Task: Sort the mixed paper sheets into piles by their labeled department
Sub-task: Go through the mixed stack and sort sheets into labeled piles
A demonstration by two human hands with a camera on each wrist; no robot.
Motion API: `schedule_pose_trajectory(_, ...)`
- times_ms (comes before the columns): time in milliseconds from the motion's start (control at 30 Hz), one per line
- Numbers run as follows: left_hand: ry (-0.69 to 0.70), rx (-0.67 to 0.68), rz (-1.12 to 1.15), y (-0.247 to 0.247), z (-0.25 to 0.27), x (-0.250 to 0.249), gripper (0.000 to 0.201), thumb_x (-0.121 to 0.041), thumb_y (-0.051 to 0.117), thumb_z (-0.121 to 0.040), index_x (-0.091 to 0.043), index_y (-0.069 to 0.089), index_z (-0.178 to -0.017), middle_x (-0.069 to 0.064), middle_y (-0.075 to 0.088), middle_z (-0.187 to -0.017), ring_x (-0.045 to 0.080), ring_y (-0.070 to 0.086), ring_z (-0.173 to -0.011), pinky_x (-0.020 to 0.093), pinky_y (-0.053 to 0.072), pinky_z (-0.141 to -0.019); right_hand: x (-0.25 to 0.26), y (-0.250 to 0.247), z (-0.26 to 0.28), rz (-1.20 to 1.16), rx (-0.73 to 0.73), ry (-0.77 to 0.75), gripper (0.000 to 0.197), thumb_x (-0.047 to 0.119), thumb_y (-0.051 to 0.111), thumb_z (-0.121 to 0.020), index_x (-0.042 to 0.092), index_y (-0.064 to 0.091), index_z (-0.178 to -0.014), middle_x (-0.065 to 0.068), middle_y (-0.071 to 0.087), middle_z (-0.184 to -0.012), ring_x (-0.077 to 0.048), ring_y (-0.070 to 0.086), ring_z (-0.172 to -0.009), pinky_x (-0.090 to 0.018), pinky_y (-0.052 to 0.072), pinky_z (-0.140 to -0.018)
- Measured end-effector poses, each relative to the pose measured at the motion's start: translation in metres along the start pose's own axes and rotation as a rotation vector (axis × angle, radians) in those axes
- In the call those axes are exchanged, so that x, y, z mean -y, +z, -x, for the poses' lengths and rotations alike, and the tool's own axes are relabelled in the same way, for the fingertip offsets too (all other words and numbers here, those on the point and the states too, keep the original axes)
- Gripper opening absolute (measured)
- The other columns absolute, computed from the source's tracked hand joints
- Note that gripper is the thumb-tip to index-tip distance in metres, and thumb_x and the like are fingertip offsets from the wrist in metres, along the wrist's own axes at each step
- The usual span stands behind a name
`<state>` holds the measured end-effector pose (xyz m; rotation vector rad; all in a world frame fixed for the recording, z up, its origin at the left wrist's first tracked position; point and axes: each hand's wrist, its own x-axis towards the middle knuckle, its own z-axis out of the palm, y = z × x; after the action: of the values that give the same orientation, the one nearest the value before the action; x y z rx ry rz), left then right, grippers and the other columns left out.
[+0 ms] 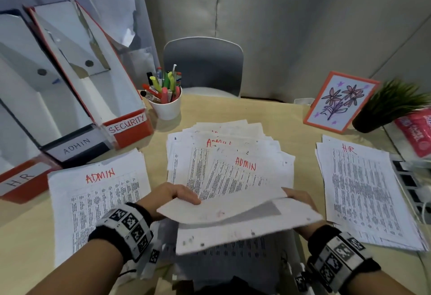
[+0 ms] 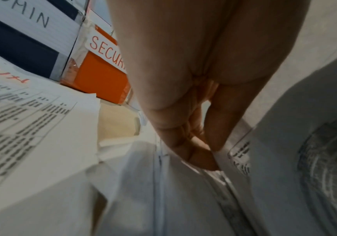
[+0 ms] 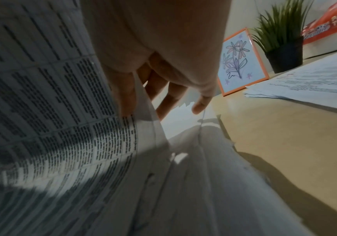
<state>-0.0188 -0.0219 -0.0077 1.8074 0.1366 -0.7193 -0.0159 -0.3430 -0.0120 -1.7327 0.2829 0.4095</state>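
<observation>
Left hand pinches the lifted sheets at their left edge, thumb on top. Right hand grips the opposite edge, fingers curled beneath, mixed stack just beyond the fingertips.

Light wood table is pretty loaded. ADMIN pile sits left of the fingers, messy fanned stack just beyond them, HR pile off to the right. Further back: pen cup, file boxes, framed flower drawing, potted plant.
</observation>
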Motion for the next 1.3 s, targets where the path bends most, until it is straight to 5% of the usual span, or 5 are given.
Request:
schedule_pose_trajectory(167, -0.046, 0.153, -0.081, 0.007, 0.02, -0.021, 0.065, 0.0, 0.063, -0.087, -0.063, 0.065, -0.073, -0.036, 0.067, -0.083, -0.015, 0.061, -0.086, 0.01, 0.048, -0.082, 0.001, 0.0, 0.003, -0.133, -0.072, -0.029, 0.017, -0.008, 0.066, -0.074, 0.004, 0.072, -0.063, -0.008, 0.07, -0.069, -0.017, 0.064, -0.061, -0.025, 0.05, -0.057)
schedule_pose_trajectory(400, 0.069, -0.151, 0.067, 0.004, 0.007, -0.012, 0.023, -0.025, 0.079, -0.076, -0.011, 0.069, -0.092, 0.006, 0.073, -0.097, 0.024, 0.069, -0.092, 0.044, 0.055, -0.087, 0.016, 0.011, 0.005, 0.113, -0.05, -0.14, 0.04, 0.002, 0.066, -0.085, 0.023, 0.047, -0.113, 0.008, 0.059, -0.078, -0.012, 0.061, -0.077, -0.017, 0.05, -0.069)
schedule_pose_trajectory(767, 0.348, -0.479, 0.084, 0.008, 0.027, -0.074, 0.021, -0.009, 0.051, -0.097, -0.017, 0.057, -0.115, -0.017, 0.065, -0.097, -0.011, 0.06, -0.081, 0.011, 0.049, -0.082, 0.085, 0.021, 0.015, 0.05, -0.17, -0.493, 0.022, 0.006, 0.055, -0.093, 0.023, 0.062, -0.105, 0.015, 0.067, -0.099, 0.004, 0.063, -0.087, -0.01, 0.049, -0.073)
schedule_pose_trajectory(967, 0.431, -0.401, 0.216, 0.01, 0.03, -0.07, 0.045, -0.015, 0.052, -0.097, -0.025, 0.043, -0.139, -0.008, 0.058, -0.132, 0.013, 0.053, -0.124, 0.037, 0.042, -0.103, 0.079, 0.032, 0.004, 0.01, -0.102, -0.484, 0.025, 0.004, 0.047, -0.097, 0.022, 0.056, -0.112, 0.008, 0.064, -0.11, -0.001, 0.06, -0.097, -0.017, 0.048, -0.082)
schedule_pose_trajectory(1300, 0.209, -0.504, 0.109, 0.025, 0.003, -0.039, 0.013, -0.015, 0.058, -0.094, -0.007, 0.057, -0.105, 0.02, 0.062, -0.1, 0.031, 0.058, -0.097, 0.033, 0.044, -0.073, 0.044, 0.052, -0.006, 0.122, 0.017, -0.27, 0.032, 0.01, 0.032, -0.102, 0.019, 0.039, -0.132, 0.002, 0.051, -0.125, -0.013, 0.051, -0.111, -0.021, 0.045, -0.091)
